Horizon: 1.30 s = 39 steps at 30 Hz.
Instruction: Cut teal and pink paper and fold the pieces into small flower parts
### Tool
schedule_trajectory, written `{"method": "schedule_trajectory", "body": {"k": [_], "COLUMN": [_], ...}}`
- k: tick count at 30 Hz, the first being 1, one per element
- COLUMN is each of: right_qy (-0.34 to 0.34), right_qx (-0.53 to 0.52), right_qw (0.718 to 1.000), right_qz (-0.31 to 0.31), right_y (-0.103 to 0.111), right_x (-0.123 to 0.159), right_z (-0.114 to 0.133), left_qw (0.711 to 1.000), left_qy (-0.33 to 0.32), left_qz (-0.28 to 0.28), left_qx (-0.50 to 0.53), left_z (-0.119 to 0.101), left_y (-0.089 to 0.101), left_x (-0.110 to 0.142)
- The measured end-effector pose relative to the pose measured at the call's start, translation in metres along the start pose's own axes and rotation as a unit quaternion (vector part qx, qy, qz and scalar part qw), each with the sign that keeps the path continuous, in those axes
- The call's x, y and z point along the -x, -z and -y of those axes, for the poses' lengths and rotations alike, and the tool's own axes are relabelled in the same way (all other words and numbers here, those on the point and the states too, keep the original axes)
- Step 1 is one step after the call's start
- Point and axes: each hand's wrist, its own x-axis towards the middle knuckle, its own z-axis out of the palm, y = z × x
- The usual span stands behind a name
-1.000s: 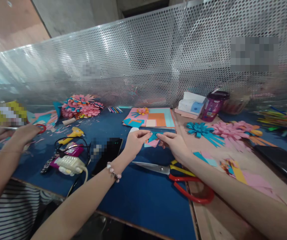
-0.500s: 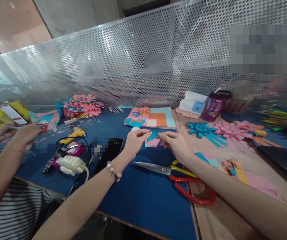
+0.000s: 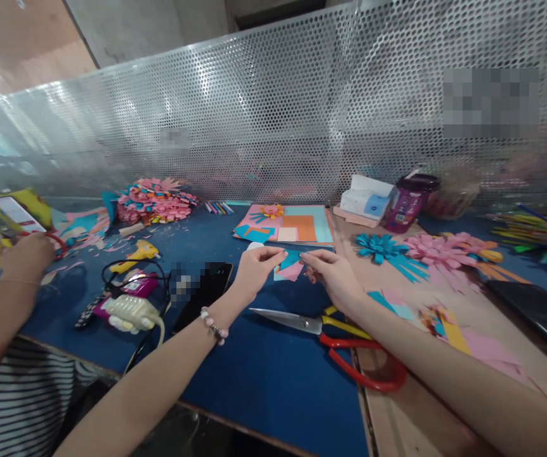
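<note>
A small blue paper piece (image 3: pixel 292 257) spans the gap between my hands over the table. Thumb and forefinger of my left hand (image 3: pixel 256 271) pinch its left end, and my right hand (image 3: pixel 329 274) pinches the right. Just beneath lie pink and light blue paper scraps (image 3: pixel 289 272), partly covered by the blue piece. Large scissors (image 3: pixel 323 327) with one yellow and one red handle rest below my right forearm, blades pointing left. Beyond my hands is a stack of coloured paper sheets (image 3: pixel 318 219) with a small paper flower (image 3: pixel 272 211) on it.
At left a co-worker's hand (image 3: pixel 28 257) holds scissors. A yellow glue gun (image 3: pixel 135 255), cables and a dark phone (image 3: pixel 207 292) lie left of me. Blue (image 3: pixel 382 247) and pink (image 3: pixel 438 251) paper flowers, a purple cup (image 3: pixel 409 203) and another dark phone (image 3: pixel 535 314) are at right.
My hands keep their pinch on the blue paper with little movement. The co-worker's hands have shifted left with the scissors, whose blades now show raised. The view has shifted slightly.
</note>
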Motion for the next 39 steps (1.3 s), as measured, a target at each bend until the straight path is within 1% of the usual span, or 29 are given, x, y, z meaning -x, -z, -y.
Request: {"method": "schedule_trajectory", "body": {"k": [6, 11, 14, 17, 19, 21, 25, 31, 35, 39], "right_qy": [0.002, 0.018, 0.028, 0.029, 0.023, 0.017, 0.013, -0.004, -0.002, 0.016], "right_qx": [-0.009, 0.020, 0.074, 0.161, 0.190, 0.194, 0.167, 0.146, 0.162, 0.183], "right_qw": [1.000, 0.999, 0.996, 0.986, 0.980, 0.979, 0.983, 0.986, 0.983, 0.979], "right_qz": [0.009, 0.019, 0.027, 0.046, 0.055, 0.064, 0.079, 0.078, 0.085, 0.085], "right_y": [-0.001, -0.002, -0.005, -0.007, -0.008, -0.007, -0.004, -0.004, -0.004, -0.002], "right_x": [0.003, 0.003, 0.003, 0.004, 0.004, 0.004, 0.002, 0.003, 0.002, 0.001], "right_z": [0.003, 0.002, 0.002, 0.003, 0.003, 0.003, 0.000, 0.001, 0.000, -0.004], "left_qw": [1.000, 1.000, 1.000, 1.000, 1.000, 1.000, 1.000, 0.999, 0.999, 0.999], "left_qy": [0.008, 0.011, 0.003, -0.007, -0.011, -0.007, -0.002, -0.022, -0.025, -0.026], "left_qz": [0.005, -0.016, -0.013, 0.005, 0.012, 0.019, 0.027, 0.031, 0.029, 0.028], "left_qx": [0.001, 0.002, -0.004, -0.015, -0.016, -0.009, 0.004, -0.014, -0.025, -0.027], "left_z": [-0.001, 0.003, 0.003, 0.000, -0.004, -0.006, -0.008, -0.007, -0.009, -0.009], "left_y": [0.000, 0.004, 0.004, 0.003, 0.002, 0.001, 0.000, -0.001, -0.002, -0.003], "left_x": [0.001, -0.001, 0.000, 0.003, 0.005, 0.007, 0.007, 0.010, 0.013, 0.014]}}
